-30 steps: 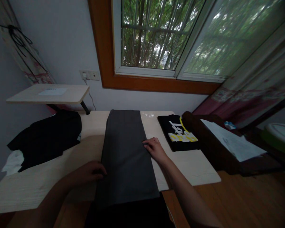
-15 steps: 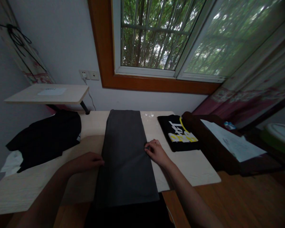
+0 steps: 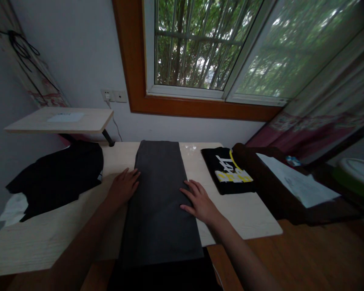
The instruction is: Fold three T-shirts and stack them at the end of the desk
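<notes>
See a gray cloth (image 3: 162,210) laid flat at clock centre, stretching from twelve to six o'clock across a pale table (image 3: 239,214), dark clothing (image 3: 164,277) close under its near end. Have the left hand (image 3: 123,186) at the cloth's ten o'clock edge, fingertips just over it, and the right hand (image 3: 200,203) at three o'clock, thumb and fingers spread on the opposite edge; both open, apart, with the cloth between. Cannot tell the pressure of either. Find a folded black shirt (image 3: 220,178) with white and yellow print between two and three o'clock, beyond the right hand. Spot a loose black garment (image 3: 62,180) at nine o'clock, below a small raised shelf (image 3: 95,121) at ten. Notice a window (image 3: 197,48) toward one o'clock.
</notes>
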`<state>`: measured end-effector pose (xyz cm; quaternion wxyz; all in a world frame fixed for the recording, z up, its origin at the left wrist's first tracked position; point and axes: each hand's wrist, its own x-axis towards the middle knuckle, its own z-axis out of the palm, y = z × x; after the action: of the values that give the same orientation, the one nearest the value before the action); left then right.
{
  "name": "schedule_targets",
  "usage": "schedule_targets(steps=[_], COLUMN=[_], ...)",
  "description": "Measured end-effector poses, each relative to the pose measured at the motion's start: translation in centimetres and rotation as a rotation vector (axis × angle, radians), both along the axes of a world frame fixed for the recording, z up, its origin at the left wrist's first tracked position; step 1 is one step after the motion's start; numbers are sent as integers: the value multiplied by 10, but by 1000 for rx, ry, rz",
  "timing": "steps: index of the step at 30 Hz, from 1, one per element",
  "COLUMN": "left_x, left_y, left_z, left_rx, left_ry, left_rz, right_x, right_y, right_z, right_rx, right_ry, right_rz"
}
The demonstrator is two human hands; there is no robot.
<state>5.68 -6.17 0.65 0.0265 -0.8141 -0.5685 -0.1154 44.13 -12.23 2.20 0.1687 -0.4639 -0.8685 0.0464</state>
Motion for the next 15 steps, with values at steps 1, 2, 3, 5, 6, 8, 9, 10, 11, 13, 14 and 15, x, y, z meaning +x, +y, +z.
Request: schedule_targets(steps=[1, 2, 3, 5, 6, 8, 9, 10, 11, 13, 14, 15], left_x=[-2, -5, -8, -16, -20, -28, -31, -33, -34, -31, -28, -22], left_y=[-1, -2, -3, -5, -5, -6, -5, -4, -4, -2, -2, -2], left_z=[-2, -3, -4, -6, -7, -10, -12, -13, -14, -13, -11, -9], left_rx=[11, 22, 30, 39, 39, 38, 37, 37, 40, 49, 55, 60], left_ry=[8, 14, 19, 30, 35, 35, 29, 19, 7, -19, -32, -43], left_rz=[20, 45, 72, 117, 128, 127, 116, 101, 88, 67, 63, 61], right_x=[2, 3, 5, 7, 7, 8, 8, 8, 8, 6, 5, 4], right_y=[0, -1, -2, -3, -4, -5, -5, -6, -6, -5, -4, -3], right_z=[-1, -1, -1, -1, -1, 0, 0, 0, 1, 1, 1, 1], right_rx=[-4, -9, -16, -32, -40, -52, -57, -60, -62, -57, -49, -40], right_ry=[-2, -5, -8, -14, -16, -20, -20, -18, -13, 7, 22, 37], right_rz=[7, 11, 12, 12, 11, 13, 15, 16, 15, 4, -6, -18])
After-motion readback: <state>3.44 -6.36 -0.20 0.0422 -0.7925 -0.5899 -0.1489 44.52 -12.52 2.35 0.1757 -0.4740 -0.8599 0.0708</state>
